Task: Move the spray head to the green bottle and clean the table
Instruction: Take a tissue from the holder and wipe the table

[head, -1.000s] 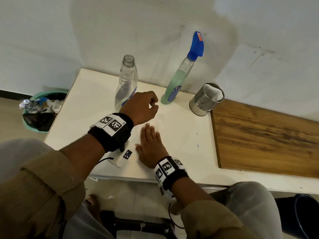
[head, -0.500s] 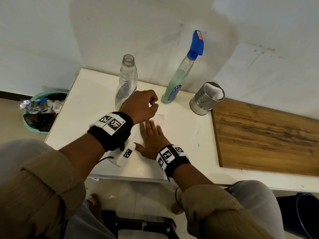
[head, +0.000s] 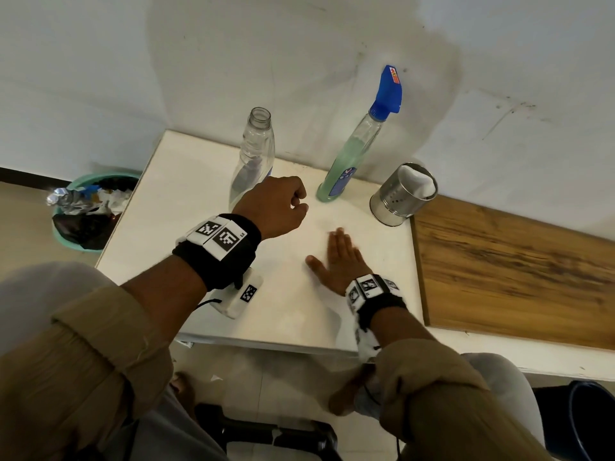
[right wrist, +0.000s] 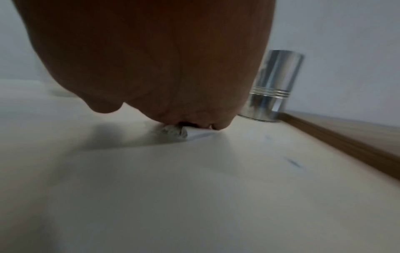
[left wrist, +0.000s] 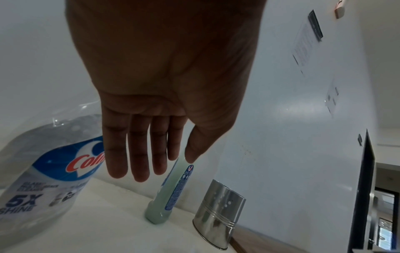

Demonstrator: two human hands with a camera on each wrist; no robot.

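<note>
Bottle: tall green plastic bottle (head: 349, 154), blue spray head (head: 387, 89) on, at 1 o'clock from left hand (head: 273, 207).
Left hand: fingers loose, empty.
Right hand (head: 339, 261): flat, pressing crumpled tissue (right wrist: 175, 132) on white table (head: 186, 181).

On the desk (head: 186, 194), open bottle (head: 254, 154) left, spray bottle (head: 352, 154) middle, tin (head: 399, 197) right; bin (head: 83, 211) left of desk.

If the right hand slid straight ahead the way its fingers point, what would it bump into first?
Most likely the base of the green bottle, standing ahead of the right hand flat on the table; the steel cup sits off to the side. Depth unclear.
</note>
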